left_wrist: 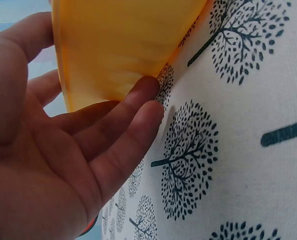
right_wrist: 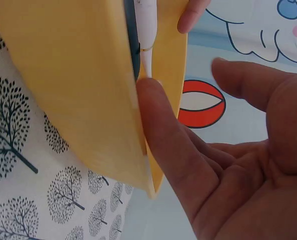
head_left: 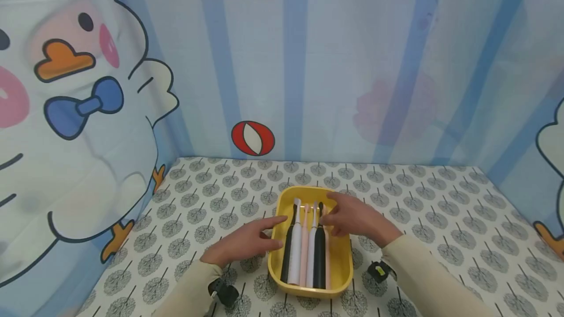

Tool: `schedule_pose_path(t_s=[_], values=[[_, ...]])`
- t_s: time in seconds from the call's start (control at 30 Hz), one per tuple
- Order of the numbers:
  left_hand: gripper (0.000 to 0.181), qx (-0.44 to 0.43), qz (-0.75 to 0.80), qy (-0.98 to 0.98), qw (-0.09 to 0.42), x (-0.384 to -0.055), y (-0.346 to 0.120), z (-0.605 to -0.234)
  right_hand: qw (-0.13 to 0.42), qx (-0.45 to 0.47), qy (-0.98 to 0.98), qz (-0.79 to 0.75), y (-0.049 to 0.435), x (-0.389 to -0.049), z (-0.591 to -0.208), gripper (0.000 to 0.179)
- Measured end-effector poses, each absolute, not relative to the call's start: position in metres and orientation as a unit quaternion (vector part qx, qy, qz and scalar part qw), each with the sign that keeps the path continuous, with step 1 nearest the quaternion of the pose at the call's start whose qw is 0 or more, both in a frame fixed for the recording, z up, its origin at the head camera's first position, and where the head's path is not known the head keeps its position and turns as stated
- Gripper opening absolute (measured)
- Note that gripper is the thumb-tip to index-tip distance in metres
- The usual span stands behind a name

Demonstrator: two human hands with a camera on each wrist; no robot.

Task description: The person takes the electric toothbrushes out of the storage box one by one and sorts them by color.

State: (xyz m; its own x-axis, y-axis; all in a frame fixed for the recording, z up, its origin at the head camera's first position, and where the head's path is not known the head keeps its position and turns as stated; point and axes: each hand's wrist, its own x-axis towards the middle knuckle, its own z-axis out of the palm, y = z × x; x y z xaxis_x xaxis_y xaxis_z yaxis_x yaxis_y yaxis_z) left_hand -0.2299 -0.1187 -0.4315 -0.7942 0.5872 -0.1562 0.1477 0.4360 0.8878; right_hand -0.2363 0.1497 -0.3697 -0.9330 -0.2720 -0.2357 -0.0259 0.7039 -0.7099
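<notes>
A yellow plastic bin (head_left: 341, 263) stands on the cloth before me. Side by side inside it lie several electric toothbrushes, heads toward the far end: black (head_left: 288, 253), white (head_left: 295, 253) and pink (head_left: 304, 253) ones among them. My left hand (head_left: 246, 242) is at the bin's left side, fingers extended along the outer wall and over the rim; the left wrist view shows nothing gripped. Over the right rim reaches my right hand (head_left: 354, 214), its fingers close to the rightmost black toothbrush (head_left: 319, 258). In the right wrist view the thumb stands apart and one finger lies at the rim.
A white cloth (head_left: 185, 243) printed with grey trees covers the table. Behind and at both sides hangs a blue striped curtain (head_left: 264, 62) with cartoon ducks. Each wrist wears a small black camera, such as the left camera (head_left: 223, 292).
</notes>
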Motion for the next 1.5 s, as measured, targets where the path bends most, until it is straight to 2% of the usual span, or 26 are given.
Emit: schedule_pose_path(t_s=[0.2, 0.33, 0.57, 0.67, 1.3, 1.4, 1.5], values=[[0.061, 0.225, 0.481, 0.817, 0.226, -0.230, -0.117, -0.432, 0.197, -0.083, 0.911, -0.353, 0.143, -0.239, -0.372, 0.079], [0.061, 0.223, 0.475, 0.821, 0.227, -0.231, -0.117, -0.431, 0.218, -0.076, 0.917, -0.326, 0.139, -0.240, -0.372, 0.073], [0.061, 0.218, 0.463, 0.829, 0.227, -0.232, -0.118, -0.433, 0.240, -0.078, 0.925, -0.283, 0.128, -0.237, -0.374, 0.034], [0.061, 0.214, 0.460, 0.832, 0.225, -0.232, -0.118, -0.433, 0.239, -0.083, 0.930, -0.267, 0.123, -0.235, -0.375, 0.028], [0.059, 0.209, 0.459, 0.835, 0.218, -0.229, -0.119, -0.432, 0.237, -0.059, 0.947, -0.210, 0.110, -0.226, -0.385, 0.034], [0.059, 0.212, 0.463, 0.833, 0.218, -0.229, -0.119, -0.432, 0.236, -0.051, 0.944, -0.223, 0.110, -0.225, -0.385, 0.046], [0.059, 0.215, 0.469, 0.828, 0.222, -0.229, -0.119, -0.433, 0.234, -0.049, 0.942, -0.236, 0.112, -0.226, -0.387, 0.069]])
